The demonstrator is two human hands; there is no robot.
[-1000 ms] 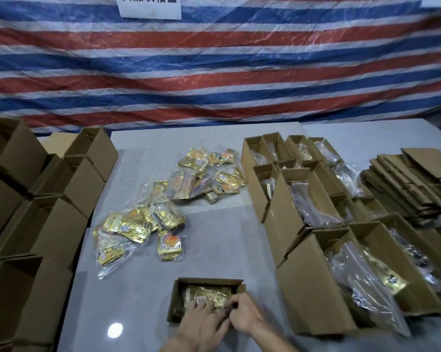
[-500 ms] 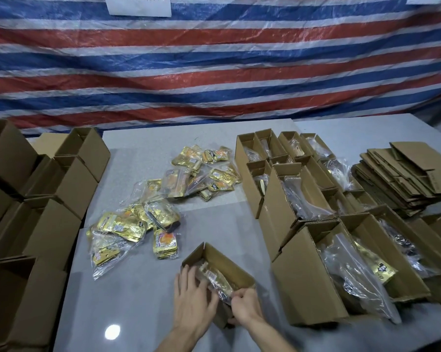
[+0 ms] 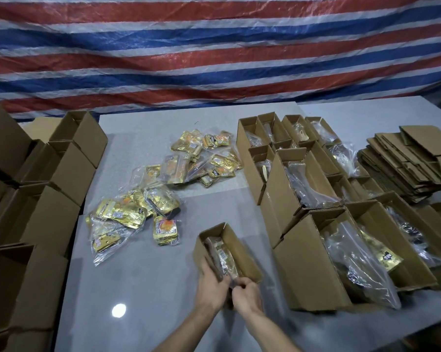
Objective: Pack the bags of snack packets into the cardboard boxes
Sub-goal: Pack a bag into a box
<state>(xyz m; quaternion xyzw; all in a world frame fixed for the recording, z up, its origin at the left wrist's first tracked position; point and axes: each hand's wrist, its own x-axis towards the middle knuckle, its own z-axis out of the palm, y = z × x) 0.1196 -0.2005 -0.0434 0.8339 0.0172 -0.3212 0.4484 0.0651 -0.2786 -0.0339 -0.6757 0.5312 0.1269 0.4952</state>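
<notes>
While the left hand (image 3: 210, 280) grips the near-left wall of the small cardboard box (image 3: 242, 252) on the table (image 3: 143, 288), the right hand (image 3: 247, 295) pinches the bag of snack packets (image 3: 223, 257) inside it. Loose bags (image 3: 128, 217) lie just beyond, filled boxes (image 3: 316, 262) right.

Both hands close together, left hand (image 3: 212, 284) gripping, right hand (image 3: 247, 295) fisted.

My left hand (image 3: 210, 280) gripping a small box (image 3: 227, 252) on the desk (image 3: 143, 288), my right hand (image 3: 247, 293) pinching the bag (image 3: 223, 257) inside, loose snack bags (image 3: 138, 209) beyond, filled boxes (image 3: 316, 224) right
</notes>
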